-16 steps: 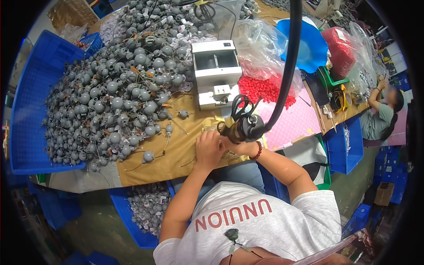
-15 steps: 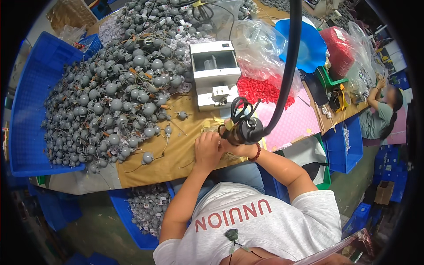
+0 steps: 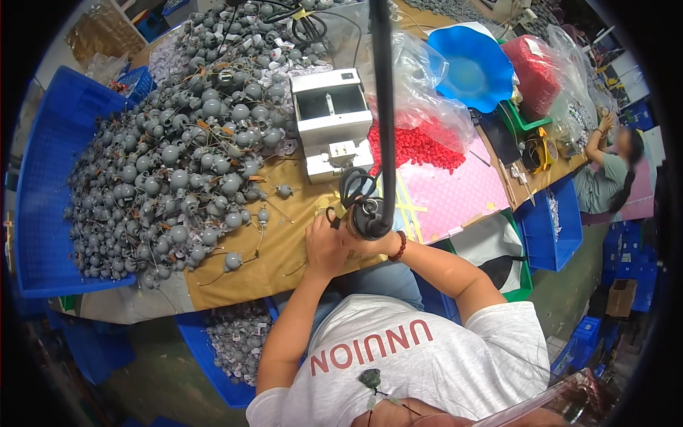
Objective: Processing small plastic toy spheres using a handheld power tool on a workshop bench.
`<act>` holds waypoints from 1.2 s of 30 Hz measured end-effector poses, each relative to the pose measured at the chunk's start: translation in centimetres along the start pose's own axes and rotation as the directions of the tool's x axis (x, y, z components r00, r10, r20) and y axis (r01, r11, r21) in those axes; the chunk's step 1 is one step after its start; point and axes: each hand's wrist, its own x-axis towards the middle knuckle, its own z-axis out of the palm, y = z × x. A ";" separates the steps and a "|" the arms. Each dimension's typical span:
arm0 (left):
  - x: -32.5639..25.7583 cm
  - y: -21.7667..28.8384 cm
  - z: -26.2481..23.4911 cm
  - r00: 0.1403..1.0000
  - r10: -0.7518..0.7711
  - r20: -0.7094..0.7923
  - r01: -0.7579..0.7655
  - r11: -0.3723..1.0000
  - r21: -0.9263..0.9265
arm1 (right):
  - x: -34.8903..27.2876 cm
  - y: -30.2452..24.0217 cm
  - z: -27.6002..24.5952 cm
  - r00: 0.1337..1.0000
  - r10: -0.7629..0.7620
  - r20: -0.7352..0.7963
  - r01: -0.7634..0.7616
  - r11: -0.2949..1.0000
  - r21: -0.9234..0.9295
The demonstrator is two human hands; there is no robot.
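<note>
Both hands meet at the near table edge. Left hand [image 3: 324,245] closed around a small part, too hidden to name, held just under the tool tip. Right hand [image 3: 377,242] wrapped around a black hanging driver [image 3: 366,213], its thick cable [image 3: 380,92] running straight up and cutting across the view. One red bead bracelet [image 3: 400,246] on the right wrist.

Left of the grip: a big heap of grey round parts [image 3: 171,156] with wire tails, far too many to count, spilling toward the hands; a few strays lie loose just beside the left hand. Beyond the heap, one blue crate [image 3: 43,185].

Straight behind the grip: one white box machine [image 3: 331,121]. Right of that, a pile of red bits [image 3: 413,146] partly under a clear bag [image 3: 420,78], on a pink mat [image 3: 455,192]. Further back, one blue wavy bowl [image 3: 469,67].

Below the table edge, one blue bin [image 3: 228,341] of grey parts by the person's knee.

Far right, a second person [image 3: 605,178] seated, hands apart from these
</note>
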 end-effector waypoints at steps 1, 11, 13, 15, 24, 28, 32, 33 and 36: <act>-0.1 0.1 -0.1 1.000 0.009 -0.005 -0.009 1.000 0.016 | 0.9 -1.0 -0.4 0.994 0.113 -0.003 -0.112 0.981 0.156; -0.8 1.8 -0.6 0.993 -0.114 -0.013 0.115 0.986 0.121 | 6.2 -2.0 -4.4 0.675 0.720 -0.160 -0.503 0.608 0.614; -0.9 2.1 -0.4 0.992 -0.115 -0.042 0.119 0.988 0.099 | 6.3 1.0 -6.1 0.609 0.745 -0.272 -0.518 0.633 0.576; -1.1 2.0 -0.3 0.994 -0.089 -0.068 0.093 0.994 0.065 | 5.5 3.7 -7.6 0.552 0.765 -0.332 -0.532 0.630 0.566; -2.3 1.1 0.6 0.988 -0.001 -0.155 0.006 0.999 0.034 | -1.1 0.4 -3.8 0.919 0.385 -0.082 -0.388 0.922 -0.020; -2.2 1.0 0.6 0.990 0.001 -0.144 0.003 1.000 0.031 | -1.7 1.0 -0.8 0.854 0.518 0.033 -0.519 0.848 0.109; -1.9 1.0 0.5 0.991 -0.003 -0.135 0.006 1.000 0.024 | -0.8 1.1 1.6 0.752 0.659 -0.025 -0.621 0.720 0.309; -1.8 1.0 0.5 0.991 -0.003 -0.133 0.006 1.000 0.021 | -0.7 1.1 2.0 0.727 0.685 -0.047 -0.629 0.692 0.353; -1.7 1.2 0.4 0.992 0.003 -0.127 -0.001 1.000 0.016 | 0.2 0.8 2.4 0.653 0.752 -0.089 -0.666 0.626 0.406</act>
